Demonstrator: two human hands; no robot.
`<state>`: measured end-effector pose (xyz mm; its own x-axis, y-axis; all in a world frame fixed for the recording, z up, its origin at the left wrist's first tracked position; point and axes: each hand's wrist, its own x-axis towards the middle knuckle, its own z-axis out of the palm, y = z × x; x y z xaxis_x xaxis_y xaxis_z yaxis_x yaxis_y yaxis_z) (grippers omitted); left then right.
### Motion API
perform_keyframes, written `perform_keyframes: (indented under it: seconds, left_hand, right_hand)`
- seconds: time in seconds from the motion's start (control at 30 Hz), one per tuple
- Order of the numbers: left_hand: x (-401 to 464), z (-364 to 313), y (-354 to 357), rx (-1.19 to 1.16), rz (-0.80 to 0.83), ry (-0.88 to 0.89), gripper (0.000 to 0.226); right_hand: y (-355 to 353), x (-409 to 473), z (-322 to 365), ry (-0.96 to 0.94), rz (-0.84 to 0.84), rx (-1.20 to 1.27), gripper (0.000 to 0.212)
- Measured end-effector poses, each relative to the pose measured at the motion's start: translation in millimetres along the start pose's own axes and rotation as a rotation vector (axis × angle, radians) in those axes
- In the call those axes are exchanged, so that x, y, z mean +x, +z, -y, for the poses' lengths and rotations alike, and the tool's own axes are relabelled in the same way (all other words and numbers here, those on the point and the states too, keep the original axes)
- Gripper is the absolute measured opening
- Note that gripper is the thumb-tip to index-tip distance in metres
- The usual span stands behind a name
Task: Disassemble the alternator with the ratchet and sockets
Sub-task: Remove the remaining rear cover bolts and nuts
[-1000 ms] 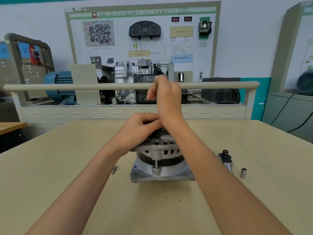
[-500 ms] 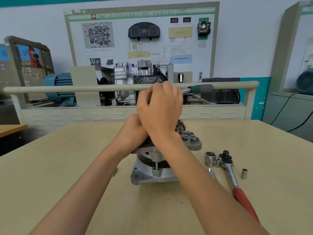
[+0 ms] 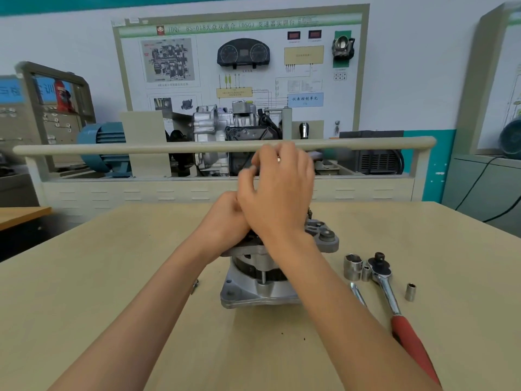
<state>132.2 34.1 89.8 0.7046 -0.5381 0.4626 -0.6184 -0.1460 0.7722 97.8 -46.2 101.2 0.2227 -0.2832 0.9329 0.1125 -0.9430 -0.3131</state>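
Steadying a grey cast-metal alternator (image 3: 262,289) that stands upright on its flange at the middle of a pale wooden table (image 3: 112,277), a person rests the left hand (image 3: 225,221) on the housing's top, at ten o'clock of the body, apparently to keep it from turning or tipping. Whether those fingers curl round the rim cannot be told; the other wrist covers them.

The right hand (image 3: 277,190) hovers above the alternator's top, fingers loosely curled, with a small silvery glint at the fingertips. It may be pinching a tool or fastener, but blur hides what, if anything, is held.

Laid out within easy reach at three o'clock of the alternator are a chrome ratchet with a red handle (image 3: 394,303), its head toward the alternator, a large chrome socket (image 3: 352,266) just beside that head, and a small chrome socket (image 3: 410,292) on the ratchet's far side. A short silver bolt (image 3: 195,285) lies near the left forearm at nine o'clock, seemingly set aside.

No tray or box holds the loose parts; all lie bare on the table.
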Motion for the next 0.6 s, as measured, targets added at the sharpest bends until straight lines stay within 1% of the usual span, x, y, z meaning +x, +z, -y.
perform_keyframes:
  seconds: [0.03, 0.07, 0.1, 0.2, 0.33, 0.4, 0.47, 0.53, 0.6]
  left_hand:
    - [0.3, 0.5, -0.1, 0.010, -0.013, -0.007, 0.018]
    - [0.1, 0.8, 0.3, 0.010, -0.022, 0.000, 0.017]
    - [-0.4, 1.1, 0.8, 0.001, -0.020, 0.018, 0.018]
    - [-4.9, -0.2, 1.0, -0.043, -0.014, 0.063, 0.039]
    - [-4.8, 2.0, 3.1, -0.048, -0.017, 0.087, 0.054]
    - [-5.2, 1.4, 3.0, -0.069, -0.012, 0.086, 0.058]
    - [-5.2, -0.1, 2.1, -0.091, 0.004, 0.101, 0.050]
    - [-4.1, -2.7, 2.3, -0.076, 0.043, 0.124, 0.031]
    - [-1.5, -1.5, 1.5, -0.071, 0.076, 0.125, 0.018]
  right_hand:
    - [-1.2, -2.3, 1.4, -0.003, -0.005, -0.186, 0.021]
    - [-3.6, -1.1, 3.1, 0.006, 0.007, -0.262, 0.024]
    - [-6.9, 1.8, 3.8, 0.002, 0.038, -0.271, 0.027]
    - [-12.8, 14.7, 0.6, -0.017, 0.100, -0.152, 0.028]
    - [-4.4, 17.3, -0.4, -0.030, 0.056, -0.188, 0.025]
    - [0.0, 20.3, 3.2, -0.022, 0.052, -0.049, 0.028]
    - [2.3, 25.9, 5.0, 0.026, 0.083, 0.182, 0.037]
    - [1.9, 32.7, 3.2, 0.200, 0.142, 0.543, 0.044]
    - [1.1, 39.8, -5.6, 0.421, 0.266, 0.939, 0.052]
